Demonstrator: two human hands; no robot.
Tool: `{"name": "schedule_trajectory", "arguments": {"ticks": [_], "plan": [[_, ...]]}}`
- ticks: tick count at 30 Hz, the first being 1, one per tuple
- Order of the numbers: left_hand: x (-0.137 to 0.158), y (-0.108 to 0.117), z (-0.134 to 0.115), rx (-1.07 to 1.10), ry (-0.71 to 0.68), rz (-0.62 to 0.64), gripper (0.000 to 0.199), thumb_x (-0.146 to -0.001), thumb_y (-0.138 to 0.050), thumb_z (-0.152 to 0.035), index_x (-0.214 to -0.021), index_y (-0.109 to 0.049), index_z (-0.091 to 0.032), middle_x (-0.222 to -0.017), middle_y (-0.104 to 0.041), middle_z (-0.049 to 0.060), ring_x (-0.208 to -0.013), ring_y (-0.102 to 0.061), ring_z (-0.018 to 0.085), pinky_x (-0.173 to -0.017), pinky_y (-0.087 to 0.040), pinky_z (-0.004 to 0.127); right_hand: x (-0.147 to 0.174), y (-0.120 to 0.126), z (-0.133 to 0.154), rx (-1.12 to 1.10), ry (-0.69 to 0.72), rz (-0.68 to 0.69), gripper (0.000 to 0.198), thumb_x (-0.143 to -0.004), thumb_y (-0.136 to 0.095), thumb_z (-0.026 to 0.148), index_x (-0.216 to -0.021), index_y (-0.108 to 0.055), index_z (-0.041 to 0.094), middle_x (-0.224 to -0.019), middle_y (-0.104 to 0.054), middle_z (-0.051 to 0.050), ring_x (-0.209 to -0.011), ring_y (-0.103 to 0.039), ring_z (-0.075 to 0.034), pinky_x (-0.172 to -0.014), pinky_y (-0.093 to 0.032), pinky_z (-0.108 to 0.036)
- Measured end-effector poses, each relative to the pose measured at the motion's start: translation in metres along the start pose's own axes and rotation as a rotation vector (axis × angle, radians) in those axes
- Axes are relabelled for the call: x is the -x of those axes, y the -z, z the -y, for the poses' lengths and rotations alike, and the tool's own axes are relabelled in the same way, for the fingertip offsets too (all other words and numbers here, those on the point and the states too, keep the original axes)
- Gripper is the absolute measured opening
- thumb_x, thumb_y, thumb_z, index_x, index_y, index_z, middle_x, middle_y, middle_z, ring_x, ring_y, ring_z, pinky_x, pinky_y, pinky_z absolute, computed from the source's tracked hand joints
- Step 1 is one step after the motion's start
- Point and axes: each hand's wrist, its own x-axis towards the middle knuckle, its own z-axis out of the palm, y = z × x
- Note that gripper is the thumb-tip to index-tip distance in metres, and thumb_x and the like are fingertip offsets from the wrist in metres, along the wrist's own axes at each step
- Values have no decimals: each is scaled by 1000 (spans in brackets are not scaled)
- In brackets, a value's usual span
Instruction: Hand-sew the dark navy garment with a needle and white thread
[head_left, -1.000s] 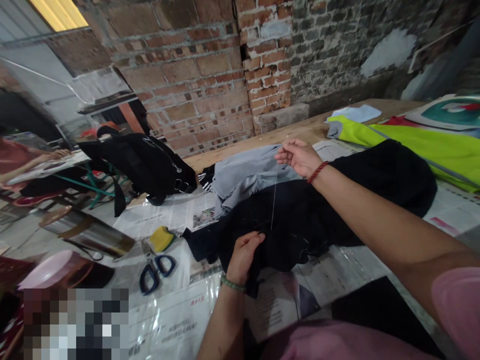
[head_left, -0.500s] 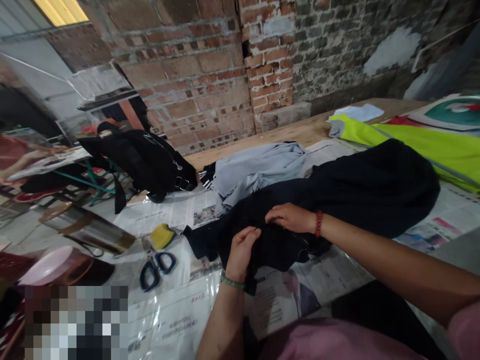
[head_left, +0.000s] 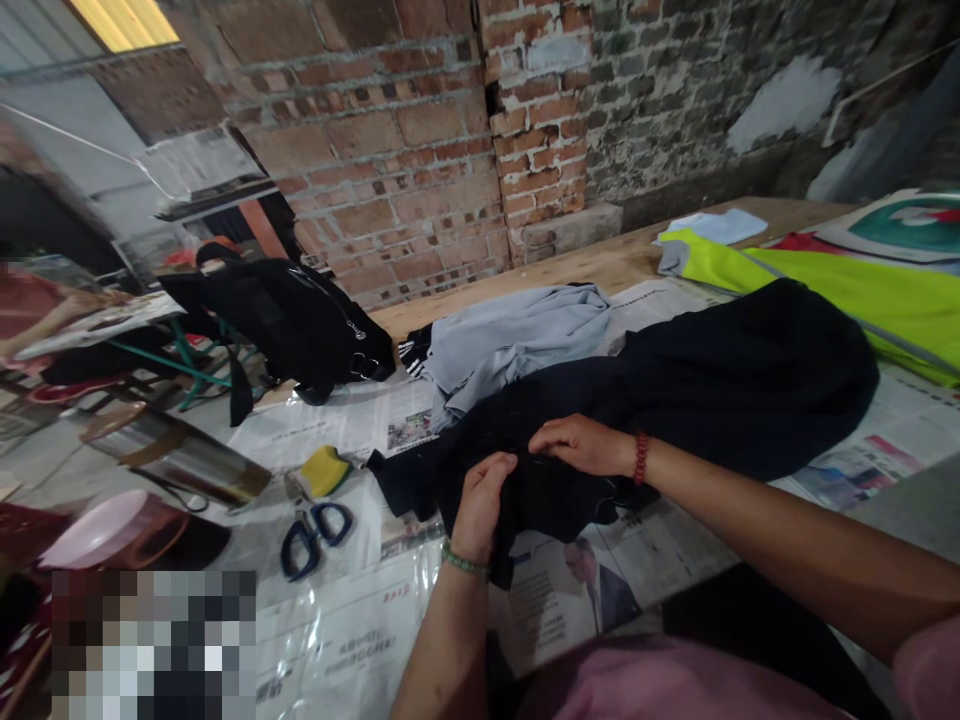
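A black garment (head_left: 750, 380) lies spread over newspaper (head_left: 337, 425) on a wooden table (head_left: 600, 265). My left hand (head_left: 480, 505) grips a bunched fold at the garment's near edge. My right hand (head_left: 581, 445) rests low on the same cloth just right of the left thumb. Its fingertips are pinched together against the fabric. The needle and thread it held a second ago are too small to make out. A grey garment (head_left: 517, 335) lies behind the black one, partly under it.
Blue-handled scissors (head_left: 311, 540) and a yellow pad (head_left: 324, 470) lie left of my hands. Further left are a metal flask (head_left: 187, 465) and a pink bowl (head_left: 105, 530). A black backpack (head_left: 292, 320) sits at the back left and a neon yellow vest (head_left: 847, 290) at the right. A brick wall stands behind.
My right hand came down from holding the thread taut above the grey garment and now sits on the black cloth beside my left hand. The left hand has kept its grip.
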Motion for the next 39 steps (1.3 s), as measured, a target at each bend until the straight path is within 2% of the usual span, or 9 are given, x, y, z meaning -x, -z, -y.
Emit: {"name": "schedule_trajectory", "arguments": {"ticks": [8,19,26,32,39], "plan": [[2,-1,-1,14,14,60,20,-60,-68,-28,-54,-55,-14,-52,-47,-5,-51,-40,7,-49,-32,18,2,-5,3,-141,-43,-4,23,-78,-42,11,-88,-62,15,-83,-63,-1,-78,-57,-10,-74,-43,-21],[5,-2,-5,67,84,157,21,-63,-68,-30,-57,-56,-14,-53,-51,-4,-51,-44,7,-50,-33,18,5,-6,5,-174,-40,-18,25,-75,-41,7,-84,-62,15,-81,-62,-1,-77,-57,-9,-72,-43,-21],[4,-1,-3,84,119,171,19,-60,-70,-30,-59,-60,-13,-55,-54,-3,-52,-46,8,-51,-34,18,3,-3,12,-207,-173,-94,11,-74,-51,13,-79,-61,15,-77,-64,-1,-72,-58,-10,-69,-44,-21],[4,-1,0,56,132,232,21,-63,-68,-33,-61,-60,-14,-54,-54,-3,-50,-46,8,-50,-34,19,5,-1,16,-140,-41,-110,14,-74,-48,10,-76,-61,16,-75,-63,0,-70,-58,-10,-67,-44,-20],[6,-5,-3,46,84,193,23,-62,-69,-34,-58,-58,-13,-53,-50,-3,-50,-43,7,-49,-33,18,5,-3,17,-59,56,-157,19,-76,-45,9,-82,-63,16,-79,-61,-2,-73,-57,-10,-69,-44,-21]]}}
